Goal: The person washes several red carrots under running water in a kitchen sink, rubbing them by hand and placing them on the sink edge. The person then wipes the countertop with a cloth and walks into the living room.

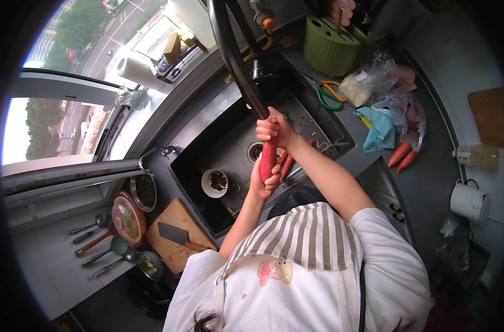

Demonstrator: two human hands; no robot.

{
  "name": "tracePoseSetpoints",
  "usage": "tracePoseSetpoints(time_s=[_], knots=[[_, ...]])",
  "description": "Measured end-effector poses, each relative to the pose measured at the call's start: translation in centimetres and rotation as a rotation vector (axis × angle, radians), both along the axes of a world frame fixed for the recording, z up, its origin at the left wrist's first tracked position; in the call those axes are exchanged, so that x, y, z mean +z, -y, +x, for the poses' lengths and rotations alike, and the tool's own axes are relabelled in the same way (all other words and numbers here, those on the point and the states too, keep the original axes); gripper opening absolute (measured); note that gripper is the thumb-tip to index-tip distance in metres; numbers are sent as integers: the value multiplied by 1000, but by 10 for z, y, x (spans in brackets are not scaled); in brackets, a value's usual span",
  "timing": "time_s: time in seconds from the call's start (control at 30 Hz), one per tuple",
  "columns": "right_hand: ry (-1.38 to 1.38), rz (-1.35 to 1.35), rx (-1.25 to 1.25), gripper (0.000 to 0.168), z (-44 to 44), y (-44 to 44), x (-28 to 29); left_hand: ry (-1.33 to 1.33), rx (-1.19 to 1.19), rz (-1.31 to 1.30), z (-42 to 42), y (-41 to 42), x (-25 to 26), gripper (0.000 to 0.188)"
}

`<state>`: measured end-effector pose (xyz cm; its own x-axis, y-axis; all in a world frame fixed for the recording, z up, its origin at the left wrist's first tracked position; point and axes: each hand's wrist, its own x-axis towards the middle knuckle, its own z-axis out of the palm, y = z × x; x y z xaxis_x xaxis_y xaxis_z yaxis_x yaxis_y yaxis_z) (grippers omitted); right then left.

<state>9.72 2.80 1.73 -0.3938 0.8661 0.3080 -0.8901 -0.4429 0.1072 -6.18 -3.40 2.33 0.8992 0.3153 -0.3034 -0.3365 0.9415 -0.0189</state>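
Note:
A thick red carrot is held upright-looking in the view, over the sink. My left hand is wrapped around its lower end. My right hand closes around its upper end, right at the mouth of the dark faucet spout; the fingers hide where carrot and spout meet. Beside the hands, more red carrots rest at the near side of the sink, partly hidden by my right forearm. A drain lies just left of the held carrot. I cannot make out running water.
A white bowl with dark scraps stands in the sink. On the left are a cutting board and a cleaver. Scissors, a blue cloth, bagged food, carrots and a green knife block occupy the right counter.

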Motion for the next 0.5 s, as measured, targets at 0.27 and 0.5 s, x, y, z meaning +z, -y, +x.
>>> tracePoseSetpoints(time_s=[0.27, 0.5], knots=[[387, -219, -43, 35, 13, -14, -3, -93, 6, -46, 11, -10, 4, 35], [1311, -630, -495, 37, -6, -8, 2, -1510, 155, 1257, 18, 1, 9, 40]])
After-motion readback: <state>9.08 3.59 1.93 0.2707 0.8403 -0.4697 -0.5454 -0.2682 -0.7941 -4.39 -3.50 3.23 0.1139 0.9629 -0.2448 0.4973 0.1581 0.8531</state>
